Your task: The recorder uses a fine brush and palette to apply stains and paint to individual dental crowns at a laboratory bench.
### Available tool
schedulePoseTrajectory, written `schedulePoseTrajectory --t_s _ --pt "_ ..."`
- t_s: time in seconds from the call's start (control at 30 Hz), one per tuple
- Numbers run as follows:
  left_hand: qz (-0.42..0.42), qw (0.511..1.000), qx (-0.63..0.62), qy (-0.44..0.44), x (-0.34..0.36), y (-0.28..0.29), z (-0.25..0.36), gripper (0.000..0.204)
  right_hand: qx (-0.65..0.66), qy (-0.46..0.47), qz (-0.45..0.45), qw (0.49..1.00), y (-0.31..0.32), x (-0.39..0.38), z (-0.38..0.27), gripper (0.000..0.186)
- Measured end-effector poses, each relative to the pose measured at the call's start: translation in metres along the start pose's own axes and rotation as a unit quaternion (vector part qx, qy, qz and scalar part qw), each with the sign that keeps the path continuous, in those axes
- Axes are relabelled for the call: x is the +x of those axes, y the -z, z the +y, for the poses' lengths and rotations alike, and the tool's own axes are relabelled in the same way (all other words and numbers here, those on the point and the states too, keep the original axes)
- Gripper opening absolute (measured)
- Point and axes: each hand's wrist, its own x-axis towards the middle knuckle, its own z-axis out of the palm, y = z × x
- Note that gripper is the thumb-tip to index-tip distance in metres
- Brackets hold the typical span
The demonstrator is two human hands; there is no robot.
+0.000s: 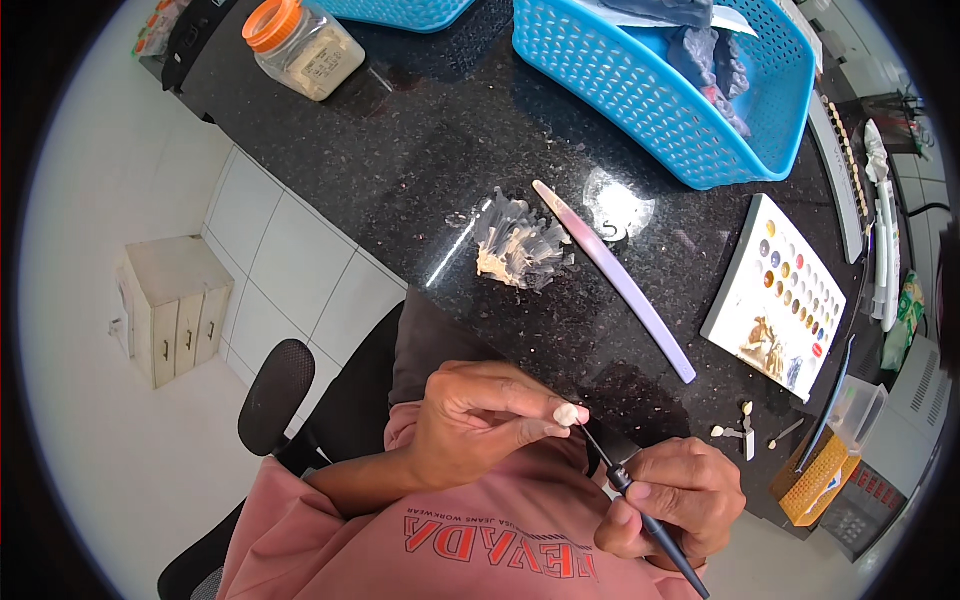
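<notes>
Over the lap, left hand (478,415) pinches what looks like a tooth (566,413).

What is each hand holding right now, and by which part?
The left hand pinches a small whitish tooth-shaped piece at its fingertips. The right hand grips a thin dark-handled tool around mid-handle, its tip meeting the piece.

Scene brightly and evenly lit from overhead. Glare patches show on the polished black counter (420,150), one streak beside the crumpled wrap (515,245) and a round reflection near the long file (615,280). Shadows soft and short. Floor (110,200) washed out, near white. Strong fisheye bending at the rim; corners black. Focus sharp centrally, softer toward edges.
</notes>
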Motion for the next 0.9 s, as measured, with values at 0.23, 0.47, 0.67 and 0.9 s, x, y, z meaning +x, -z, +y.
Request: schedulePoseTrajectory --t_s 0.23,0.47,0.67,0.9 --pt "-0.004 1.000 0.011 -0.012 0.0011 0.0009 -0.0003 0.018 -0.002 0.034 0.019 0.999 -0.0027 0.0018 0.0033 0.021" --pt "-0.005 0.999 0.036 -0.014 0.0014 0.0015 0.0026 0.018 0.003 0.032 0.016 0.999 -0.0022 0.0007 0.0049 0.021" --pt "-0.008 0.999 0.035 -0.016 0.0021 0.0019 0.0025 0.019 -0.013 0.011 0.011 1.000 -0.0015 0.0024 0.0008 0.021" --pt "-0.006 0.999 0.028 -0.016 0.0021 0.0017 0.0012 0.020 -0.004 0.009 0.002 1.000 0.0011 0.0027 0.0008 0.021"
